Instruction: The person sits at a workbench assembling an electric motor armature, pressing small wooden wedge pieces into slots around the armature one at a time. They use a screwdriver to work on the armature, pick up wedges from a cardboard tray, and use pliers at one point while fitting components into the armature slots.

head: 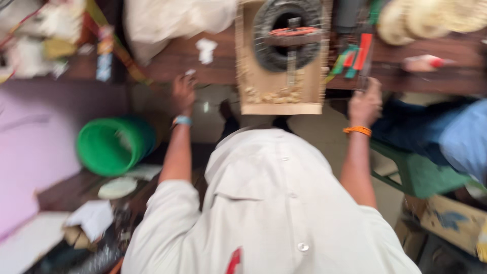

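Observation:
The view is blurred by motion. I look down over my white shirt (274, 203), with both arms stretched toward a dark wooden bench (167, 63). My left hand (183, 92), with a blue wristband, is at the bench's front edge near a small white scrap (190, 72). My right hand (365, 104), with an orange band on the wrist, is raised at the bench edge just below some red and green tools (355, 56). Between my hands stands a pale wooden box (281, 99) with a black ring (284, 35) and a red piece across it. The blur hides both hands' fingers.
A green bucket (114, 144) lies on its side at the left, above a white lid (117, 187) and papers. At the right are a green stool (421, 175), cardboard (451, 218) and another person in blue clothing (456, 134). Round pale discs (431, 18) lie at the bench's far right.

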### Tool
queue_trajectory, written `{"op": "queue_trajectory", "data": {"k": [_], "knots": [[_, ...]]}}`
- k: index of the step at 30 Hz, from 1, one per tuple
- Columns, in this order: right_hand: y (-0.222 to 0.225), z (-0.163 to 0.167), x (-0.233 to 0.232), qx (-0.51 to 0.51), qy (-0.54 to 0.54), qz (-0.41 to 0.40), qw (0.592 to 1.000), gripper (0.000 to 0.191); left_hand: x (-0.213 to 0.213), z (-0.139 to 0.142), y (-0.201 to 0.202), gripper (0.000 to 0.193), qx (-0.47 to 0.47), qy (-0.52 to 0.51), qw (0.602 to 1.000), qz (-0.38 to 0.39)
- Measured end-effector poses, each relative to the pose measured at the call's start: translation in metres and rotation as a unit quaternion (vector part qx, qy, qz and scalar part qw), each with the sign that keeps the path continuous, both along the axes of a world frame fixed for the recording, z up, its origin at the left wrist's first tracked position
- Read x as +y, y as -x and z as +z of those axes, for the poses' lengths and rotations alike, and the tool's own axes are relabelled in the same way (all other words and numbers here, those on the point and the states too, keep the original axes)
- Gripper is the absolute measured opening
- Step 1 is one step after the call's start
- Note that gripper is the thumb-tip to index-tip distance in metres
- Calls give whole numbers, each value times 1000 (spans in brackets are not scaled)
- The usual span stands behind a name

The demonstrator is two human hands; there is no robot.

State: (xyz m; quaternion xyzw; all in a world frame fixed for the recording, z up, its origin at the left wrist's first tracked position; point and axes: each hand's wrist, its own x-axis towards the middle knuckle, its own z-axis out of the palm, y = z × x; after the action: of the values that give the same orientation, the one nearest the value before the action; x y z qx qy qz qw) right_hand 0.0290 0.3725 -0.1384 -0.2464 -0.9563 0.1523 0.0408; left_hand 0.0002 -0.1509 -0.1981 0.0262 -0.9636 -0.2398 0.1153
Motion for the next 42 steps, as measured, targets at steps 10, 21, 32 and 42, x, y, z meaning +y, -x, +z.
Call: {"op": "queue_trajectory", "data": {"k": [10, 21, 32, 42], "knots": [[-11, -26, 8, 25, 196, -23, 980, 67, -27, 28, -6, 34, 5, -66, 987, -148], [-14, -21, 15, 71, 561, -205, 799, 83, -27, -4, -17, 23, 27, -2, 996, -86], [-30, -33, 10, 89, 578, -246, 773, 46, -24, -1, -18, 33, 43, 49, 995, -69], [-63, 20, 17, 148, 639, -82, 750, 32, -9, 14, 10, 17, 121, -359, 911, 160]]}}
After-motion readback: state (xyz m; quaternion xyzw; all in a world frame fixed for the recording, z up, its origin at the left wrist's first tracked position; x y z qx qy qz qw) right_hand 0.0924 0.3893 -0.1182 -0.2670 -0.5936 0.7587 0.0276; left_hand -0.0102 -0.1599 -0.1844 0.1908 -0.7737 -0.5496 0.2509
